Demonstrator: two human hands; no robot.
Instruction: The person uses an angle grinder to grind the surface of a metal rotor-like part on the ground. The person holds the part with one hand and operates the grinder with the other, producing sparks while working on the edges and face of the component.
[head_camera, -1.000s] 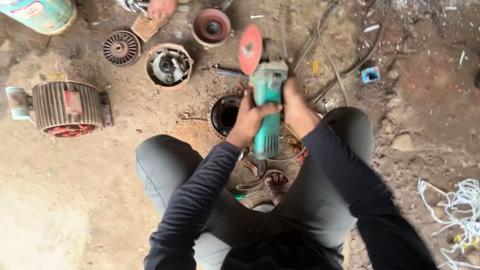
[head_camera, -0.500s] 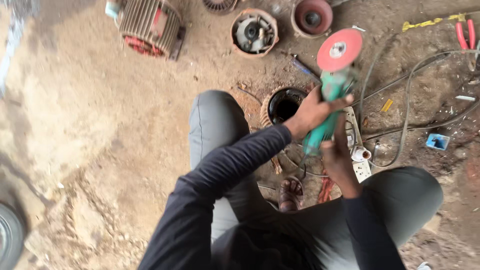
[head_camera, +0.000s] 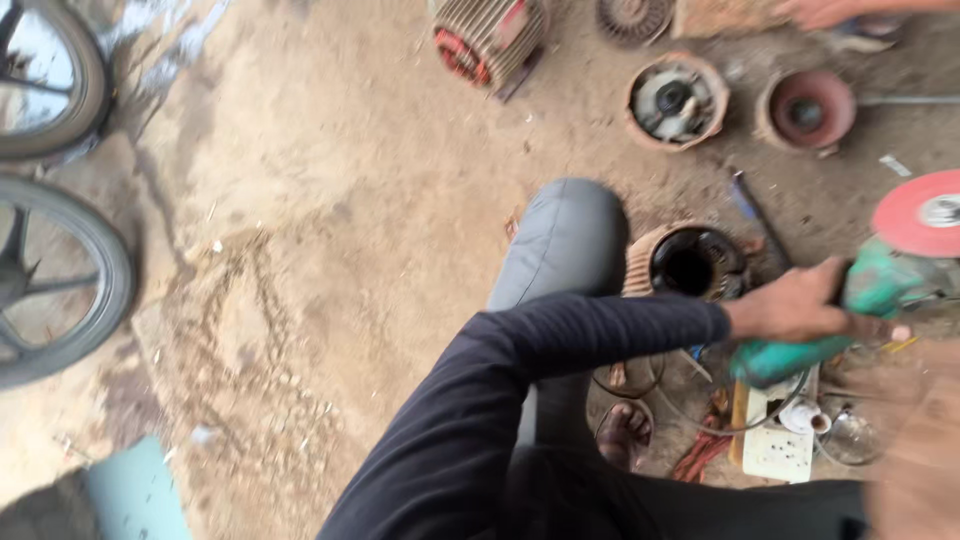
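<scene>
L hand (head_camera: 790, 305) grip is wrapped tight round the green angle grinder (head_camera: 850, 310) body, just above the knee. R hand (head_camera: 915, 470) sits blurred at the frame edge below the grinder; its grip state cannot be told. Red disc (head_camera: 920, 212) is fitted, held in air, touching no workpiece: no cut seen yet. Just left of grip: open motor housing (head_camera: 690, 262) on the floor. Below grip: white power strip (head_camera: 775, 445), wires. Farther beyond: two end covers (head_camera: 678, 100), finned motor (head_camera: 490, 35), another person's hand (head_camera: 825, 12). Far left: wheels (head_camera: 55, 270).
</scene>
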